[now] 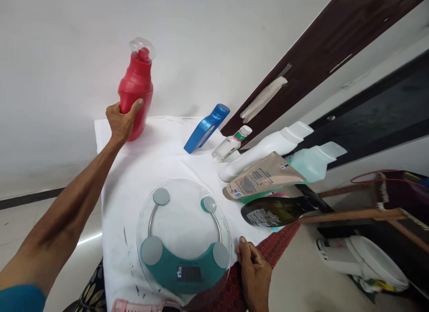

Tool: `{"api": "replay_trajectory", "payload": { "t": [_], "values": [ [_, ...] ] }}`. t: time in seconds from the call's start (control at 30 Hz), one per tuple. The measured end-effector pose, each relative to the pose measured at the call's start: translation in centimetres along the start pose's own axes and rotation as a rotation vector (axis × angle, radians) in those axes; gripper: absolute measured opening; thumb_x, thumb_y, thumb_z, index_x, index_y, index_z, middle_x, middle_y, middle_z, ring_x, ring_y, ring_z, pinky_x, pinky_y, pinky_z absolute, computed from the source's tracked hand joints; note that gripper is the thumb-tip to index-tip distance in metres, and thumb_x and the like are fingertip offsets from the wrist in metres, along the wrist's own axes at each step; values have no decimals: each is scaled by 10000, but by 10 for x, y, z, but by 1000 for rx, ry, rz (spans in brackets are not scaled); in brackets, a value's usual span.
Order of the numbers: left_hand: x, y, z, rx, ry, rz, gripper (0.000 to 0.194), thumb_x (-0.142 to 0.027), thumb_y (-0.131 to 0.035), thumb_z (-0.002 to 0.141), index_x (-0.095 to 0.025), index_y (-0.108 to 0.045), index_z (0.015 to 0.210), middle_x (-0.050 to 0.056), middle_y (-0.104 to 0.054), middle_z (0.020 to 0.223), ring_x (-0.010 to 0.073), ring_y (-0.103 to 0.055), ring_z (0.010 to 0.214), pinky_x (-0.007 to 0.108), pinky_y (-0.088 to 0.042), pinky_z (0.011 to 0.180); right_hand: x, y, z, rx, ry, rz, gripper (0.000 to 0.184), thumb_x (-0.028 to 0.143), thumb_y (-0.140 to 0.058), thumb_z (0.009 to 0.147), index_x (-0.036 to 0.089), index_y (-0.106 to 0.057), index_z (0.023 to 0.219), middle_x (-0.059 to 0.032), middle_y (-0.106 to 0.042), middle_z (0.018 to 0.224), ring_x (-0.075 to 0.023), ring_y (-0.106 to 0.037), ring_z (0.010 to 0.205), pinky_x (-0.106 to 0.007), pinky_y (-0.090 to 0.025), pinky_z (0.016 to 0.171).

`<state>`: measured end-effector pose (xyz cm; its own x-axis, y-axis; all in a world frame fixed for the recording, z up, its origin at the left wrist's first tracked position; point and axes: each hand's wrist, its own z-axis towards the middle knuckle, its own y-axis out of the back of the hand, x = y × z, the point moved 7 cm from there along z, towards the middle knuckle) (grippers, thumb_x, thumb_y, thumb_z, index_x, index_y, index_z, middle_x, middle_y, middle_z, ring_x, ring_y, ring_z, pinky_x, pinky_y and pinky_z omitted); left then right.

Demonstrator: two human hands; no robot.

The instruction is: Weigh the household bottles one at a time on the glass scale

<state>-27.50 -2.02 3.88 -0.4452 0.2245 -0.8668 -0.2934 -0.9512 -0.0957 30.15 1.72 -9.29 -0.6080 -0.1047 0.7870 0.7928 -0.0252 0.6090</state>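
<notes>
My left hand (123, 120) is wrapped round a large red bottle (136, 86) with a clear cap, at the far left of the white-clothed table. The bottle stands upright near the wall. My right hand (254, 269) is curled closed by the table's near right edge, with nothing visible in it. Just left of it lies a round glass bathroom scale (182, 218), with grey pads and a teal front part. Its small dark display (188, 273) shows characters too blurred to read for certain.
Along the right edge stand a blue bottle (206, 128), a small clear glass bottle (229, 146), a white bottle (264, 151), a beige tube (264, 178), a pale green bottle (313, 162) and a dark bottle (276, 210). A pink-strapped watch (137, 305) lies in front.
</notes>
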Motion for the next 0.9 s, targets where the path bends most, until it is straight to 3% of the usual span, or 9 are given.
{"api": "replay_trajectory", "payload": {
  "t": [0.17, 0.37, 0.47, 0.53, 0.63, 0.7, 0.77, 0.83, 0.9],
  "values": [
    [31, -8, 20, -35, 28, 77, 746, -857, -724, 743, -260, -306, 585, -70, -247, 586, 93, -292, 621, 326, -246, 638, -2, -2, 1, 4, -12, -28, 709, 888, -541, 928, 238, -512, 645, 38, -402, 623, -143, -383, 602, -296, -315, 566],
    [40, -5, 35, 16, 38, 263, 715, -964, -581, 739, -288, -358, 675, -31, -380, 608, 195, -648, 884, 367, -307, 763, 3, -4, -1, -5, -3, 12, 700, 878, -574, 916, 265, -373, 646, 53, -310, 657, -133, -326, 623, -286, -297, 557],
    [21, 2, 23, -105, -50, 284, 749, -963, -625, 751, -261, -539, 996, 16, -672, 994, 267, -610, 1159, 473, -406, 992, 4, -5, -2, 2, 1, 31, 692, 868, -576, 922, 265, -371, 651, 51, -301, 673, -132, -314, 633, -286, -291, 559],
    [0, -8, 3, -159, -162, 272, 896, -921, -722, 737, -234, -520, 1276, 63, -655, 1376, 339, -470, 1411, 571, -295, 1206, 4, -6, -2, 8, -1, 48, 687, 859, -581, 925, 263, -370, 656, 48, -298, 688, -133, -308, 644, -286, -288, 563],
    [-25, -71, -35, 93, -218, 211, 1080, -903, -845, 610, -231, -523, 1392, 119, -566, 1559, 422, -290, 1589, 632, -137, 1310, 4, -6, -2, 14, -2, 68, 675, 839, -582, 939, 262, -364, 665, 45, -291, 702, -135, -302, 659, -285, -282, 570],
    [-31, -130, -64, 372, -161, 184, 1095, -849, -872, 641, -194, -519, 1443, 191, -560, 1567, 439, -389, 1564, 623, -232, 1298, 4, -5, -2, 16, -5, 77, 667, 823, -580, 950, 264, -353, 667, 46, -282, 698, -133, -295, 654, -286, -275, 568],
    [-26, -180, -89, 553, -49, 226, 1067, -742, -918, 676, -154, -504, 1465, 255, -559, 1571, 450, -466, 1532, 598, -318, 1271, 5, -4, -2, 19, -6, 84, 660, 807, -576, 959, 266, -341, 663, 47, -275, 689, -131, -290, 643, -288, -270, 566],
    [-15, -215, -107, 658, 82, 293, 977, -609, -923, 745, -119, -494, 1473, 281, -594, 1532, 446, -535, 1486, 576, -386, 1232, 8, -3, -2, 19, -6, 92, 653, 794, -570, 968, 269, -331, 661, 49, -264, 684, -129, -284, 634, -290, -263, 564],
    [-5, -234, -116, 678, 184, 357, 832, -476, -881, 823, -97, -510, 1464, 277, -652, 1457, 436, -606, 1413, 554, -445, 1179, 10, -2, -3, 23, -8, 107, 647, 780, -563, 977, 271, -313, 665, 50, -255, 685, -126, -278, 632, -290, -256, 565]
  ]
}}
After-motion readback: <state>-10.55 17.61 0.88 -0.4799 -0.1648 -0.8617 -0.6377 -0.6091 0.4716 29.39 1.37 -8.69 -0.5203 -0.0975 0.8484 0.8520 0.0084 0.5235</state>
